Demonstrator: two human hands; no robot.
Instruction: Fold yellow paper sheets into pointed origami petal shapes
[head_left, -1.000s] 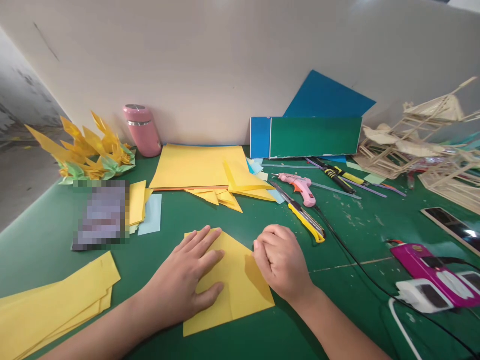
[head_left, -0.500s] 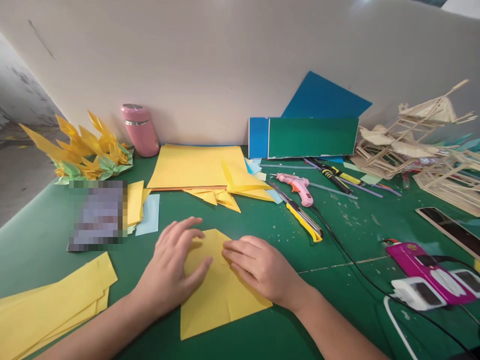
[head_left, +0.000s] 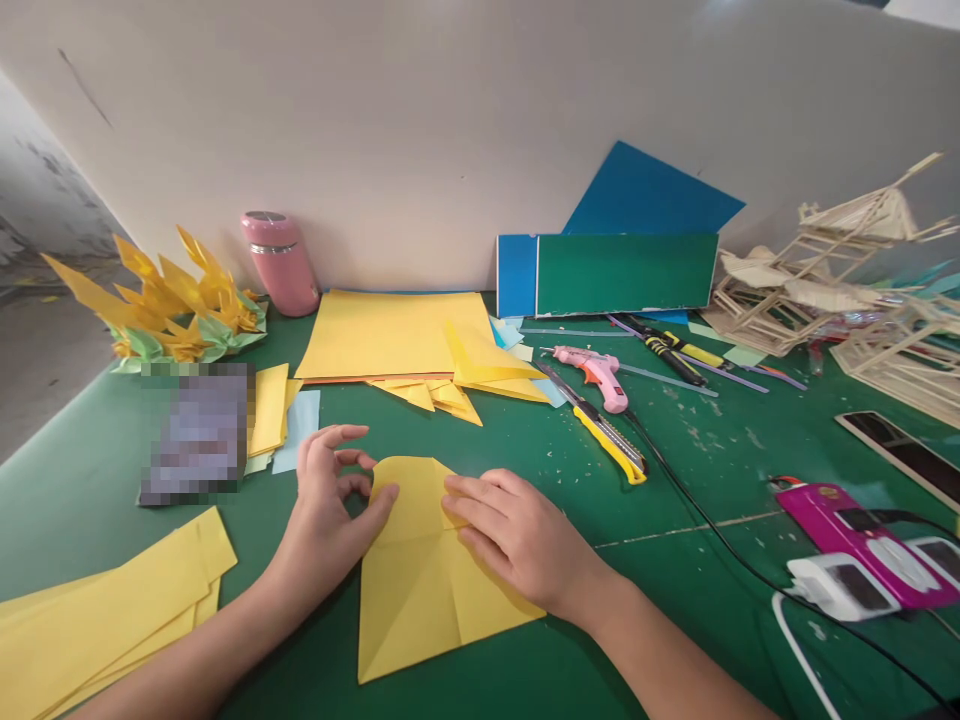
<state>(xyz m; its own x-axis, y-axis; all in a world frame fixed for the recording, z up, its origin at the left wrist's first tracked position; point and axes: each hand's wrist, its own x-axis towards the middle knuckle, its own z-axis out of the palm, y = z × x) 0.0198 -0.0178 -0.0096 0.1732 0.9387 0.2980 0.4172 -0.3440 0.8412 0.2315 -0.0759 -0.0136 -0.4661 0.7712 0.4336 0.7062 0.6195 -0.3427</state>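
A yellow sheet of paper (head_left: pixel 420 600) with crease lines lies on the green table, its upper right corner folded inward. My right hand (head_left: pixel 517 530) rests on that folded corner, fingers stretched flat over the paper. At the sheet's upper left edge is my left hand (head_left: pixel 330 500), its fingers curved and apart. The left thumb tip touches or hovers over the paper; I cannot tell which. Part of the right edge is hidden beneath my right hand.
Yellow paper strips (head_left: pixel 112 620) lie at left, near yellow paper flowers (head_left: pixel 180 290). Behind are a paper stack (head_left: pixel 390 335) and a pink flask (head_left: pixel 281 265). To the right lie a utility knife (head_left: pixel 607 440), a corded glue gun (head_left: pixel 592 375) and a magenta power strip (head_left: pixel 855 545).
My left hand has moved left from over the sheet to its edge, uncovering more of the creased paper. My right hand stays nearly where it was.
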